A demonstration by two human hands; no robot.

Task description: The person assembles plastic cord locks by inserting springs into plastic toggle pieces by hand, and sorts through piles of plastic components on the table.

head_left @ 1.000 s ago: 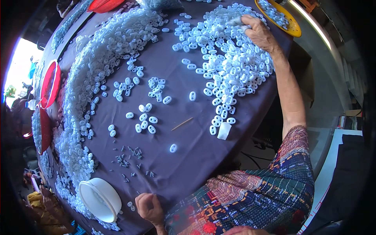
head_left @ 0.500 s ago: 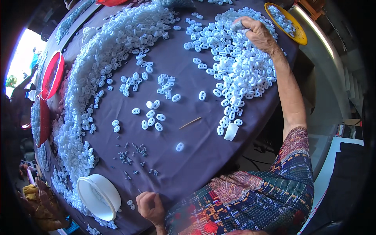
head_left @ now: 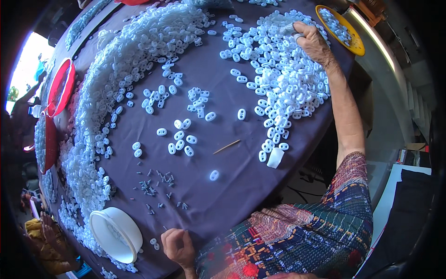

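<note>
My right hand (head_left: pixel 312 44) reaches over a heap of white oval pieces with two holes (head_left: pixel 292 76) at the right. Its fingers are bent together around something pale and greyish, too blurred to name. A ring shows on one finger. Down at the near edge, my left hand (head_left: pixel 178 247) rests on the dark cloth with its fingers curled closed. By its fingertips lies a tiny dark pin (head_left: pixel 165 228); whether it is held cannot be made out. Loose pairs of ovals and several small grey pins (head_left: pixel 148 187) lie between the hands.
A long bank of white pieces (head_left: pixel 93 139) curves along the left. Near it stand a white tub (head_left: pixel 116 235) and red basins (head_left: pixel 61 88). At the far right is a yellow plate (head_left: pixel 351 39). A wooden stick (head_left: pixel 226 146) and a folded white scrap (head_left: pixel 275 158) lie mid-table.
My right hand has shifted slightly to the right over the heap, its fingers still drawn together. The left hand stays where it was.
</note>
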